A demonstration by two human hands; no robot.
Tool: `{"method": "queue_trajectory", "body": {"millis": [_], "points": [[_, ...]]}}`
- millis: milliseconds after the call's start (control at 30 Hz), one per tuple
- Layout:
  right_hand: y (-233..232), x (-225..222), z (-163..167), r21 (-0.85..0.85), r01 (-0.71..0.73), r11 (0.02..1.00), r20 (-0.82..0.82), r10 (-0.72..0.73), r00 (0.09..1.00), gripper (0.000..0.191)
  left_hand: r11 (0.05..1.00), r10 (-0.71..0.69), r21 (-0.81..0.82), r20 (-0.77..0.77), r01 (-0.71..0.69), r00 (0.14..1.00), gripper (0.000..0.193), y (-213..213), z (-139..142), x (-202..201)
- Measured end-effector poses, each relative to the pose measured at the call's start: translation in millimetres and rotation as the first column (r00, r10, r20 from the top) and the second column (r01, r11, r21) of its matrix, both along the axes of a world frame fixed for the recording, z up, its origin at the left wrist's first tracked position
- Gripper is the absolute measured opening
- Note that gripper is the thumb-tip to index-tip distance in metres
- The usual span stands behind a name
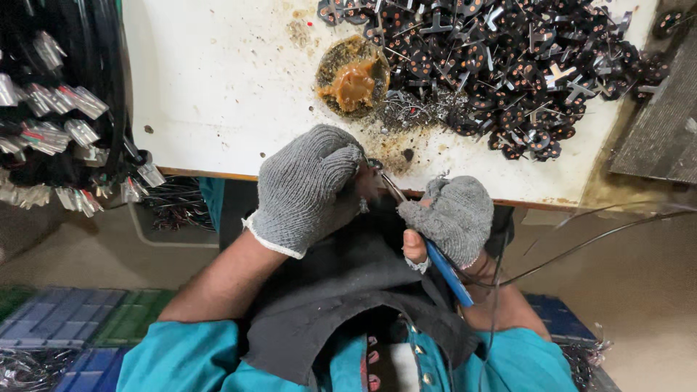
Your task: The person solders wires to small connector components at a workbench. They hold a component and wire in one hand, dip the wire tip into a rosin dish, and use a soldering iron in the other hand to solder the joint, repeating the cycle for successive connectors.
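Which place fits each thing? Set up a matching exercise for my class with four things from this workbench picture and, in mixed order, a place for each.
Things:
1. brown paste tin
2. pile of small black parts
3. blue-handled tool
4. bundled black cables

Places:
A. hanging at the far left, off the table
B. in the gloved right hand
C. on the white table, above the gloved left hand
D. heaped on the table's upper right

Pairs: 1-C, 2-D, 3-B, 4-A
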State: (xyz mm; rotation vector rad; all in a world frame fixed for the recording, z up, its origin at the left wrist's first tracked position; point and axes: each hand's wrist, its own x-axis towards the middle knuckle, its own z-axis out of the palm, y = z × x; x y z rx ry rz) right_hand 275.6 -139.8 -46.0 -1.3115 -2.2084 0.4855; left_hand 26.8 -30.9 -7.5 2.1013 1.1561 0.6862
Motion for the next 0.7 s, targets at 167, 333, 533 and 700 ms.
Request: {"method": "queue_trajectory", "body": {"millis": [167, 333, 533, 700], "points": [[-1, 4, -3, -0.006, -0.020, 1.000, 0.057, 0.020, 0.998, 0.030, 1.000, 0.006, 0.005, -0.019, -0.006, 1.000, 0.021, 1, 1, 2], [5, 2, -5, -0.038, -0.109, 0.993, 0.127, 0.112, 0.986, 0.028, 1.000, -0.002, -0.005, 0.001, 0.002, 1.000, 0.020, 2, 3, 1], [13, -3, -2, -0.007, -0.166, 0.986, 0.155, 0.165, 0.974, 0.029, 1.000, 0.003, 0.001, 0.019, -0.003, 1.000, 0.020, 2, 2, 1], [12, -2, -3, -0.008, -0.145, 0.989, 0.138, 0.145, 0.980, 0.029, 1.000, 0.012, -0.004, 0.011, -0.012, 1.000, 0.020, 2, 3, 2]]}}
